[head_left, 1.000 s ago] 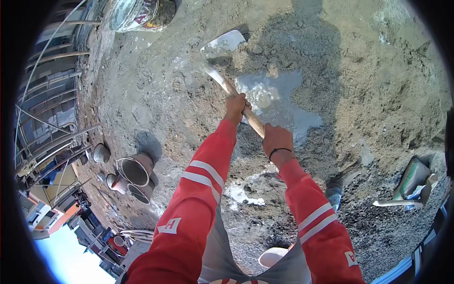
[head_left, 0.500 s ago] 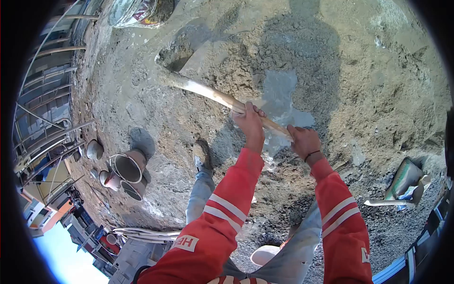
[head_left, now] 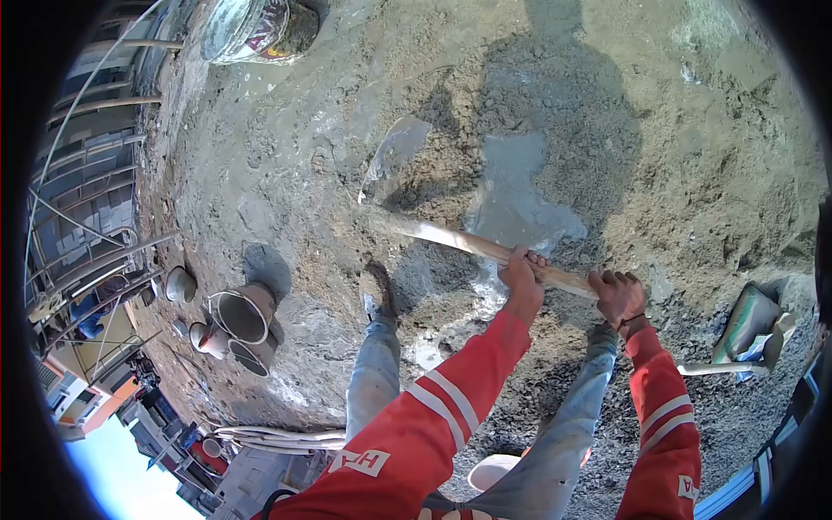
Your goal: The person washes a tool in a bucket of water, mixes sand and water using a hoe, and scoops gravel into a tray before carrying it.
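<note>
My left hand [head_left: 523,282] is wrapped round the wooden handle of a hoe [head_left: 472,243]. Farther along, close to the handle's end, my right hand [head_left: 620,299] grips it too. The handle slants up and left to a broad metal blade [head_left: 400,154], which rests against the sandy grey mix, smeared with wet material. A pool of watery grey mix [head_left: 517,186] lies just beyond my hands, amid a heap of damp sand [head_left: 576,121].
Buckets [head_left: 243,315] stand together on the left, and a larger, mortar-coated bucket [head_left: 264,33] is at the top. On the right lie a torn bag [head_left: 747,322] and another tool's handle [head_left: 719,369]. Gravel [head_left: 693,433] covers the ground there. Poles [head_left: 104,95] line the left edge.
Both hands have moved right and closer to my body, drawing the hoe with them. Its blade has shifted right and down across the mix, towards the watery pool.
</note>
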A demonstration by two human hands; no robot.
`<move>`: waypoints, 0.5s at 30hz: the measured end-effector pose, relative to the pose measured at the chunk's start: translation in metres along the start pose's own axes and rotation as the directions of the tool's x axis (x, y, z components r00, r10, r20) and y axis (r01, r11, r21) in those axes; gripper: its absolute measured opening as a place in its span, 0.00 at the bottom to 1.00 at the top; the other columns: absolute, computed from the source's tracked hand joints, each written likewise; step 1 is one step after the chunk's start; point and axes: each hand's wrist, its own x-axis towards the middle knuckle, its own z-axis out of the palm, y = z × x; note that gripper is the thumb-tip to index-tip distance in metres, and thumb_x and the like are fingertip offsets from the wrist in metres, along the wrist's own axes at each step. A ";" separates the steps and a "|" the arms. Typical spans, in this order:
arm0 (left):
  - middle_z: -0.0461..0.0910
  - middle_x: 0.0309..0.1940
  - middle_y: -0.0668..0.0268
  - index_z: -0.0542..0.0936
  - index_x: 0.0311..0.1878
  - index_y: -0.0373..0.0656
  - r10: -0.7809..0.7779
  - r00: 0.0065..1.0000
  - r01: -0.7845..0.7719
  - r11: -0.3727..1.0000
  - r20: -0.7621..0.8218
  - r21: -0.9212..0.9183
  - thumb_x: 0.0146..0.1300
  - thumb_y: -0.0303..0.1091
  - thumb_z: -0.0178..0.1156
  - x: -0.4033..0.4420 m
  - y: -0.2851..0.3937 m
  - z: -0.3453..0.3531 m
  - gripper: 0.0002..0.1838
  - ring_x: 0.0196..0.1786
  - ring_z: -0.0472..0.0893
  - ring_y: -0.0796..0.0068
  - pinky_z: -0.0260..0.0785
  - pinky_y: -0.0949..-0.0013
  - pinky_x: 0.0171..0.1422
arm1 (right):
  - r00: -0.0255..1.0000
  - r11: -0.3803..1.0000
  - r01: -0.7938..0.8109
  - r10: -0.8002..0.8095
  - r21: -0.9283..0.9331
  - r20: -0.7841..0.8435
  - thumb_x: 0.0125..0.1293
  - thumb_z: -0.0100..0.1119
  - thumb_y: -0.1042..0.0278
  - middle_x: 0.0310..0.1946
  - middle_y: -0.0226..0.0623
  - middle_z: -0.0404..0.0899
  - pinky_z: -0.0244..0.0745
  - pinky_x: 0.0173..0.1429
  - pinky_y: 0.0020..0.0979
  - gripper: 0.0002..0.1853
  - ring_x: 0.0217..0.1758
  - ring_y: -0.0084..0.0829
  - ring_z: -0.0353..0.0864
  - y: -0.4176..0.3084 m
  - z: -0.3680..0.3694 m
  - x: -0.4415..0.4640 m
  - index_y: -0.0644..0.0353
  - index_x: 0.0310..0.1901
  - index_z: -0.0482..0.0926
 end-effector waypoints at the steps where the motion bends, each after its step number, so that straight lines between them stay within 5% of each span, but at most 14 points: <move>1: 0.66 0.20 0.67 0.66 0.30 0.43 0.023 0.999 -0.022 0.999 -0.039 0.027 0.63 0.25 0.52 -0.015 -0.005 0.010 0.07 0.21 0.68 0.71 0.69 0.61 0.31 | 0.999 0.999 -0.044 0.044 0.025 -0.009 0.53 0.57 0.71 0.32 0.35 0.79 0.76 0.42 0.40 0.13 0.36 0.38 0.83 0.004 -0.007 -0.003 0.50 0.43 0.74; 4: 0.67 0.19 0.66 0.66 0.31 0.41 0.143 0.979 -0.153 0.986 0.145 0.062 0.61 0.23 0.55 -0.008 0.014 0.055 0.07 0.19 0.69 0.73 0.70 0.63 0.29 | 0.978 0.989 -0.108 0.123 0.096 -0.168 0.53 0.56 0.73 0.28 0.35 0.76 0.75 0.38 0.42 0.11 0.33 0.41 0.82 0.008 -0.018 0.017 0.51 0.40 0.72; 8: 0.68 0.19 0.66 0.66 0.31 0.39 0.361 0.867 -0.462 0.841 0.342 0.283 0.63 0.24 0.55 0.056 0.078 0.125 0.08 0.20 0.70 0.73 0.71 0.66 0.26 | 0.912 0.919 -0.319 0.365 0.234 -0.189 0.59 0.52 0.73 0.28 0.40 0.81 0.77 0.37 0.44 0.09 0.35 0.43 0.84 -0.029 -0.040 0.106 0.53 0.41 0.74; 10: 0.67 0.18 0.66 0.67 0.31 0.38 0.232 0.879 -0.428 0.771 0.416 0.472 0.63 0.25 0.55 0.107 0.114 0.143 0.07 0.20 0.70 0.73 0.71 0.66 0.26 | 0.898 0.873 -0.376 0.426 0.312 -0.109 0.61 0.52 0.73 0.32 0.45 0.83 0.78 0.41 0.44 0.09 0.38 0.45 0.85 -0.057 -0.052 0.139 0.54 0.43 0.76; 13: 0.67 0.18 0.65 0.70 0.29 0.35 0.066 0.942 -0.322 0.466 0.330 0.824 0.62 0.25 0.55 0.131 0.123 0.142 0.07 0.19 0.70 0.71 0.71 0.64 0.26 | 0.811 0.729 -0.509 0.584 0.458 -0.026 0.59 0.55 0.70 0.30 0.44 0.83 0.80 0.39 0.44 0.11 0.36 0.47 0.85 -0.096 -0.030 0.150 0.52 0.44 0.77; 15: 0.68 0.17 0.65 0.70 0.28 0.35 0.021 0.936 -0.324 0.438 0.351 0.838 0.60 0.26 0.56 0.119 0.097 0.114 0.07 0.17 0.70 0.71 0.70 0.64 0.23 | 0.762 0.628 -0.592 0.640 0.506 0.099 0.57 0.58 0.69 0.30 0.45 0.83 0.80 0.41 0.45 0.11 0.38 0.48 0.85 -0.113 -0.031 0.114 0.54 0.43 0.77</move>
